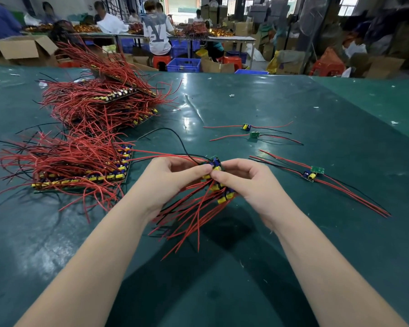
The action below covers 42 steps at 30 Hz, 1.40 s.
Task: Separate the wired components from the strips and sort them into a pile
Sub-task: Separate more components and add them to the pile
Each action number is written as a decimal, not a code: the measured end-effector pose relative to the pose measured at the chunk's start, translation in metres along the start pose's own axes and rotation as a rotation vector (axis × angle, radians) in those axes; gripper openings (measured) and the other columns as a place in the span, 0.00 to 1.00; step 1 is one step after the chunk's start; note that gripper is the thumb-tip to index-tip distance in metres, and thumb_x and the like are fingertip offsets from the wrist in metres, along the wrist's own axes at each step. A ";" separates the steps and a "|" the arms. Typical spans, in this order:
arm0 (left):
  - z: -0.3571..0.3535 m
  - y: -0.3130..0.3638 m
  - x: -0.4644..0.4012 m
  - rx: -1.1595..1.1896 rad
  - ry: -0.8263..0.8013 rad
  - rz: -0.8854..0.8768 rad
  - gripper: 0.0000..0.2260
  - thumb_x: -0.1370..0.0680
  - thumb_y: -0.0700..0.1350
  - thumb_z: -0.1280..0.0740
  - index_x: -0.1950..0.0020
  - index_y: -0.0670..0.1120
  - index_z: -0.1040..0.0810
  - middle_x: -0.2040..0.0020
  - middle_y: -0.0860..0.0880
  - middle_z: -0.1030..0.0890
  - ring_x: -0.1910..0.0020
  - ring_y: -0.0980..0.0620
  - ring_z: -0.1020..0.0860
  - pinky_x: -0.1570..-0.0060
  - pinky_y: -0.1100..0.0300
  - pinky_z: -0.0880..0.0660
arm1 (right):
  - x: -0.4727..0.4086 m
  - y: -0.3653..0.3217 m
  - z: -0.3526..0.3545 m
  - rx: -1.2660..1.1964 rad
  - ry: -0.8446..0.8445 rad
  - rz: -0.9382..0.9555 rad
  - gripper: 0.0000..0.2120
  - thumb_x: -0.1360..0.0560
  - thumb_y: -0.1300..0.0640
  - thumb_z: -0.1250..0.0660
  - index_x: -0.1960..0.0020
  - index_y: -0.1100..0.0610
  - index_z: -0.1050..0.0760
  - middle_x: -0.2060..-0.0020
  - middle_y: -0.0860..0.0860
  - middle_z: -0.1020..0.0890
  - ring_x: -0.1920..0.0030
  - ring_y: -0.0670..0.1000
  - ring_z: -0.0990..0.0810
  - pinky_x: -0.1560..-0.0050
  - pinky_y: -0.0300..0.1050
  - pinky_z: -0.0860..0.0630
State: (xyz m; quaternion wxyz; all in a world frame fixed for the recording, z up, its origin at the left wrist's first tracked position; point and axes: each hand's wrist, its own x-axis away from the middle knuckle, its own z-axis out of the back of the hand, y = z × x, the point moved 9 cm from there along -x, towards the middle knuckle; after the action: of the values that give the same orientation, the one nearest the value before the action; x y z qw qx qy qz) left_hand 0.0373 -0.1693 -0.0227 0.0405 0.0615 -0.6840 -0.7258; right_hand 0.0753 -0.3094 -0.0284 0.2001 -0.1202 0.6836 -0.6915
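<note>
On the green worktop (293, 232), piled strips (85, 142) lie left of my hands. Four loose components (313, 173) lie right of them. My left hand (172, 182) and right hand (248, 182), close together, pinch one strip (219, 185).

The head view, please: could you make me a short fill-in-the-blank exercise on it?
1. Both hands, left hand and right hand, grip one strip of components with mostly ____ wires.
2. The separated components lie to the person's ____.
3. The unprocessed strips are stacked to the person's ____.

Missing words: red; right; left
</note>
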 end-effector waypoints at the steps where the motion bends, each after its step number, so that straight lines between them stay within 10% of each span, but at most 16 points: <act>1: 0.000 0.001 0.001 0.008 -0.005 0.000 0.11 0.36 0.51 0.25 0.58 0.47 0.14 0.56 0.48 0.14 0.56 0.54 0.16 0.57 0.65 0.21 | 0.000 -0.001 0.000 -0.007 0.002 0.001 0.06 0.31 0.56 0.25 0.55 0.54 0.17 0.58 0.51 0.14 0.58 0.45 0.17 0.55 0.38 0.22; 42: -0.010 0.005 0.002 0.173 -0.010 -0.041 0.09 0.33 0.43 0.27 0.54 0.43 0.18 0.59 0.49 0.14 0.62 0.57 0.17 0.60 0.67 0.22 | -0.003 0.000 -0.001 -0.239 -0.038 0.005 0.15 0.40 0.49 0.24 0.55 0.55 0.14 0.59 0.55 0.14 0.60 0.50 0.16 0.61 0.42 0.20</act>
State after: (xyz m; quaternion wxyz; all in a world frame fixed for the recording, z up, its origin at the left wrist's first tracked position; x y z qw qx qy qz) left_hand 0.0366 -0.1797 -0.0179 0.0170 0.0752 -0.7428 -0.6651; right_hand 0.0773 -0.3074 -0.0278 0.1989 -0.1545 0.7574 -0.6024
